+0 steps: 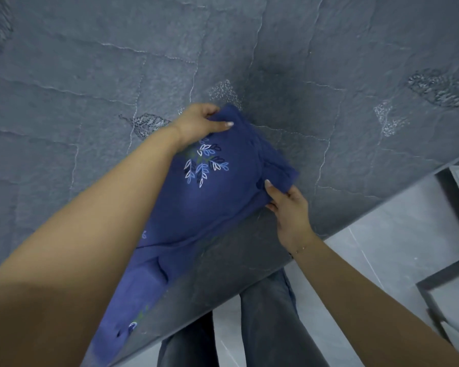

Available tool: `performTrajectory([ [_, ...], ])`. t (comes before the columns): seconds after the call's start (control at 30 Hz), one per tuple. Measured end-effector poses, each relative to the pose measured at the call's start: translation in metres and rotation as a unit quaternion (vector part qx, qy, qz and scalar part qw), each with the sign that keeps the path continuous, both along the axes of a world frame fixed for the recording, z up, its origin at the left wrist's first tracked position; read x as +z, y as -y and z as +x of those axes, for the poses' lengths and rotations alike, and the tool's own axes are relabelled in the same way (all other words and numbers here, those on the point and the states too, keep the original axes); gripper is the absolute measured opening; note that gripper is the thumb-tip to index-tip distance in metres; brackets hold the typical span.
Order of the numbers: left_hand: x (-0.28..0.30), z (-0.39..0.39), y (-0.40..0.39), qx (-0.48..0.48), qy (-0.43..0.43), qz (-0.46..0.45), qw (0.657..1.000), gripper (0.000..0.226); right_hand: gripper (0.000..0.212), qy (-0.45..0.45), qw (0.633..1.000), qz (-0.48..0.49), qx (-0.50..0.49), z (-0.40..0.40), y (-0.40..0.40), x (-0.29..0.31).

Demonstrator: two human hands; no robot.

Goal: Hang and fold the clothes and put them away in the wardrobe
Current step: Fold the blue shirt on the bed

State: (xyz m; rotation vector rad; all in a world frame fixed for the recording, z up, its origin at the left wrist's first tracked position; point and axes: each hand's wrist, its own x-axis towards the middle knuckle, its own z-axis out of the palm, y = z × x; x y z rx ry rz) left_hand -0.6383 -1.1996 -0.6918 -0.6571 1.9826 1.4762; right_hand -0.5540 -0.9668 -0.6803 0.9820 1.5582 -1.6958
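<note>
The blue garment (212,197) runs from lower left to frame centre on the bed (90,75); left hand (199,123) pinches its far corner, right hand (286,205) grips the right corner

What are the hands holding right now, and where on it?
Both grip the blue leaf-embroidered cloth garment: left hand at its far top edge, right hand at its right folded edge.

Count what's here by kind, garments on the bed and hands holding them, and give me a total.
Blue garment: 1
Hands, left hand and right hand, both gripping the garment: 2
Grey bedspread: 1
Total: 4
</note>
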Motion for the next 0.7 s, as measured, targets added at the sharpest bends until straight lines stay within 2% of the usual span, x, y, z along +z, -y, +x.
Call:
performTrajectory([
  [0.07, 0.018, 0.009, 0.011, 0.043, -0.024, 0.079, 0.996, 0.011, 0.022, -0.068, 0.998, 0.008, 0.012, 0.006, 0.002, 0.012],
  [0.13, 0.04, 0.027, 0.026, 0.057, -0.055, 0.118, 0.99, 0.014, 0.02, -0.136, 0.99, 0.017, 0.039, 0.016, 0.006, 0.028],
  [0.27, 0.084, 0.086, 0.068, 0.022, -0.089, 0.122, 0.988, 0.022, 0.01, -0.239, 0.966, 0.017, 0.094, 0.059, 0.026, 0.068],
  [0.4, 0.12, 0.176, 0.122, 0.005, -0.093, 0.116, 0.989, 0.028, 0.016, -0.302, 0.938, 0.008, 0.168, 0.139, 0.063, 0.095],
  [0.47, 0.124, 0.227, 0.149, 0.0, -0.077, 0.104, 0.992, 0.027, 0.005, -0.343, 0.908, 0.031, 0.239, 0.187, 0.082, 0.094],
  [0.6, 0.104, 0.326, 0.201, -0.007, -0.026, 0.054, 0.998, 0.026, 0.021, -0.429, 0.81, 0.087, 0.389, 0.273, 0.124, 0.066],
  [0.7, 0.077, 0.384, 0.221, -0.036, 0.001, -0.004, 0.999, 0.043, 0.011, -0.442, 0.741, 0.122, 0.491, 0.324, 0.146, 0.04],
])
